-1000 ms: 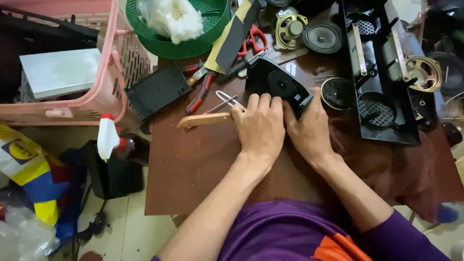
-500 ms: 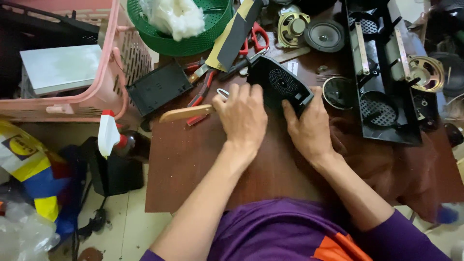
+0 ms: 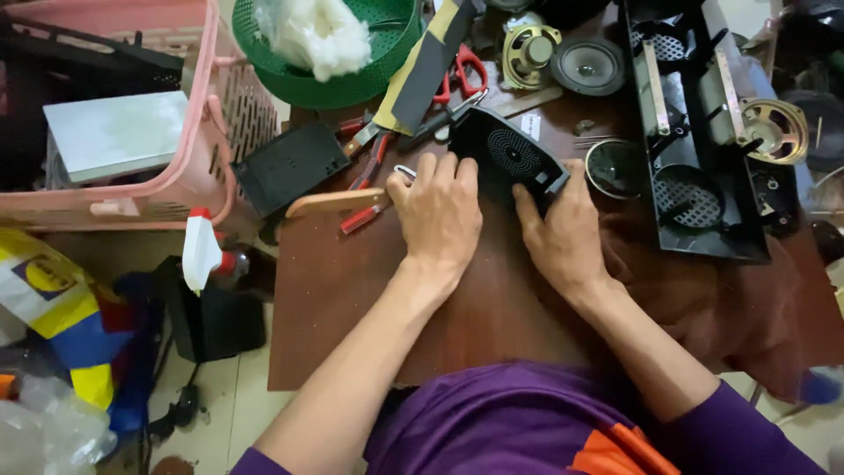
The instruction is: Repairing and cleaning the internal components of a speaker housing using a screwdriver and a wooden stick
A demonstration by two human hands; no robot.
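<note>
A black speaker housing (image 3: 514,151) with a round grille lies tilted on the brown table (image 3: 352,299). My left hand (image 3: 440,211) lies palm down with its fingers curled over the housing's left edge. My right hand (image 3: 563,233) grips the housing's lower right corner. A wooden tool handle (image 3: 334,202) lies just left of my left hand, and a small metal loop (image 3: 404,171) shows by the fingers. Whether the left hand also holds that tool I cannot tell.
Red-handled pliers (image 3: 374,154), red scissors (image 3: 462,70) and a black box (image 3: 290,167) lie behind the hands. A long black speaker frame (image 3: 703,141) and loose speaker drivers (image 3: 587,63) sit at the right. A pink basket (image 3: 211,114), green basket (image 3: 352,84) and spray bottle (image 3: 200,251) are at the left.
My left hand has slid left, from the housing's front to its left edge, and the wooden handle has shifted left with it. My right hand keeps its hold on the corner.
</note>
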